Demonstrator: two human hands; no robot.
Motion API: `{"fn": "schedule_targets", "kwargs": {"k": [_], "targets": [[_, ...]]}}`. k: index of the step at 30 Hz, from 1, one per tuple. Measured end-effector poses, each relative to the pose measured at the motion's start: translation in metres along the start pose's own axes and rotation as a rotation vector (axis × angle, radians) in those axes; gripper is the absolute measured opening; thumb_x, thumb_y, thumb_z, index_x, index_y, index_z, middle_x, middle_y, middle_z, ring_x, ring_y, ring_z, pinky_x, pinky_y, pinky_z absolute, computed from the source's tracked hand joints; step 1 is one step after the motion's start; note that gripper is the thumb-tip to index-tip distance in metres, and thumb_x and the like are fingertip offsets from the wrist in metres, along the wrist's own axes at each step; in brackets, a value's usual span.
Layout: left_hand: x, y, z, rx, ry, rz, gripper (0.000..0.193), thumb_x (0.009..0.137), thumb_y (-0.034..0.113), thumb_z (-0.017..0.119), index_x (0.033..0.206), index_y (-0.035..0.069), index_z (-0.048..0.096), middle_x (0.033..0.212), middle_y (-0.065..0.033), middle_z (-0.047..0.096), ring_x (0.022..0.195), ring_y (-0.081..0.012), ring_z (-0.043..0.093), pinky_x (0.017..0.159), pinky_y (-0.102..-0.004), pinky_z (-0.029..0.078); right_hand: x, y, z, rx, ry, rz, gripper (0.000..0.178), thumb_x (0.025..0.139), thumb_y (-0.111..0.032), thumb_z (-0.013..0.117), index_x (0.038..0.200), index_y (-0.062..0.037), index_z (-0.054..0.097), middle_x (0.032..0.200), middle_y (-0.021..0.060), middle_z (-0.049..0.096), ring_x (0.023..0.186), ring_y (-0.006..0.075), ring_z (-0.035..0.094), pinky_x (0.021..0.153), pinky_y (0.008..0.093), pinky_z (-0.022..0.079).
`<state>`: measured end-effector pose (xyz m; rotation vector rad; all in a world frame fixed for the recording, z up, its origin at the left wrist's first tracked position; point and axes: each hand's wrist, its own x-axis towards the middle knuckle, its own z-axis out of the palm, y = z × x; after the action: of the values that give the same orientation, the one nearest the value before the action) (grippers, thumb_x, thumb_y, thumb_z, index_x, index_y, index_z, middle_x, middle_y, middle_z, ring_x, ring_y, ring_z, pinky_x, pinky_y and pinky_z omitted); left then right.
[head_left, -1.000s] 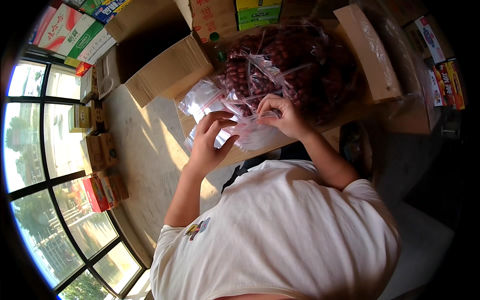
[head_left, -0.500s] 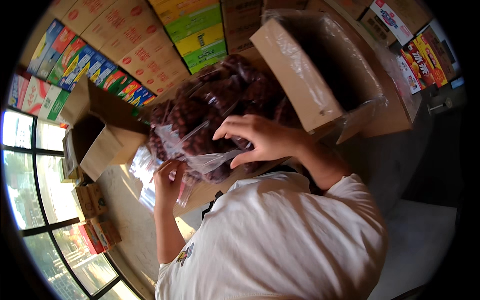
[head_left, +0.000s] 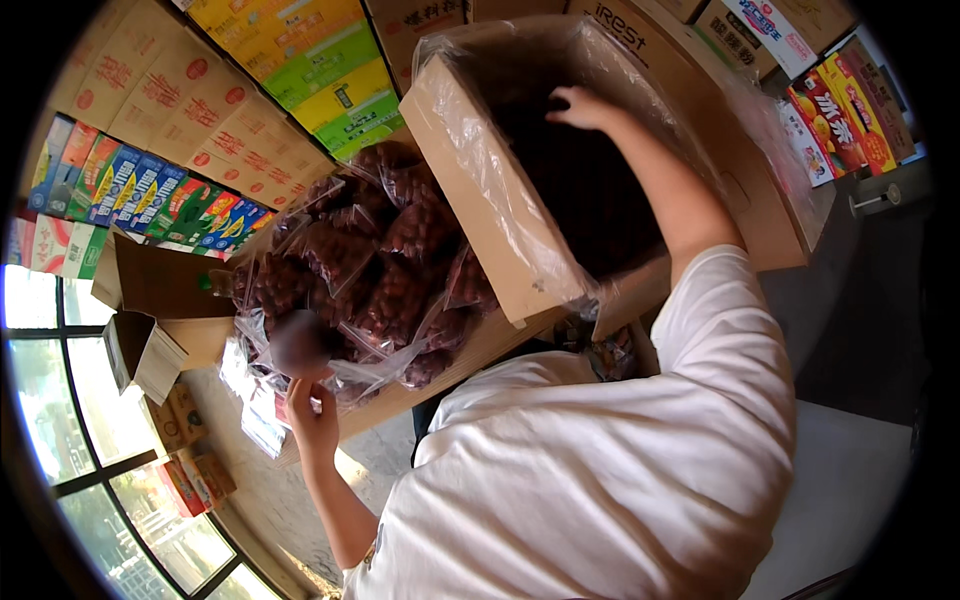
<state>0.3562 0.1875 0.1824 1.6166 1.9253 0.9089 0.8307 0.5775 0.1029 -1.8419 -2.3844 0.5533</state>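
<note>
My left hand (head_left: 312, 412) is at the table's near edge, fingers pinched on the rim of a clear plastic bag (head_left: 368, 372). A blurred patch just above its fingertips hides part of the bag. My right hand (head_left: 582, 108) reaches over the large open carton (head_left: 490, 190), fingers apart and slightly bent, with nothing seen in them. Clear plastic lines this carton, and its dark contents (head_left: 590, 200) are hard to make out. Between the hands lies a heap of filled clear bags (head_left: 400, 240) holding dark reddish-brown pieces that look like dried red dates.
A smaller open carton (head_left: 205, 340) stands left of the heap, near flat plastic bags (head_left: 262, 425). Behind the wooden table (head_left: 395, 400) rise stacked brown cartons (head_left: 165, 90) and yellow-green boxes (head_left: 330, 85). Colourful boxes (head_left: 845, 110) stand far right. Windows (head_left: 90, 400) line the left side.
My right hand has left the clear bag and moved up and right into the large carton. My left hand stays at the bag's rim. The view has shifted, so the heap appears further left.
</note>
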Motion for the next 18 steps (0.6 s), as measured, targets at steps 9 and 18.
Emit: {"fn": "schedule_targets", "kwargs": {"k": [9, 18], "targets": [[-0.039, -0.008, -0.017, -0.028, 0.093, -0.184, 0.026, 0.075, -0.012, 0.044, 0.094, -0.002, 0.060, 0.089, -0.0032, 0.057, 0.062, -0.0063, 0.043, 0.056, -0.0199, 0.036, 0.044, -0.033, 0.116, 0.146, -0.268, -0.156, 0.067, 0.072, -0.043, 0.066, 0.127, -0.0069, 0.050, 0.132, 0.0219, 0.045, 0.122, 0.0368, 0.043, 0.101, 0.0419, 0.036], [-0.041, -0.005, -0.021, -0.104, 0.141, -0.201, 0.023, 0.077, -0.011, 0.044, 0.092, -0.002, 0.060, 0.089, -0.0037, 0.056, 0.062, -0.0061, 0.044, 0.056, -0.0200, 0.037, 0.069, -0.035, 0.175, 0.097, -0.201, -0.160, 0.090, 0.060, -0.052, 0.073, 0.137, -0.0159, 0.040, 0.138, 0.0167, 0.040, 0.128, 0.0342, 0.037, 0.105, 0.0428, 0.031]]}}
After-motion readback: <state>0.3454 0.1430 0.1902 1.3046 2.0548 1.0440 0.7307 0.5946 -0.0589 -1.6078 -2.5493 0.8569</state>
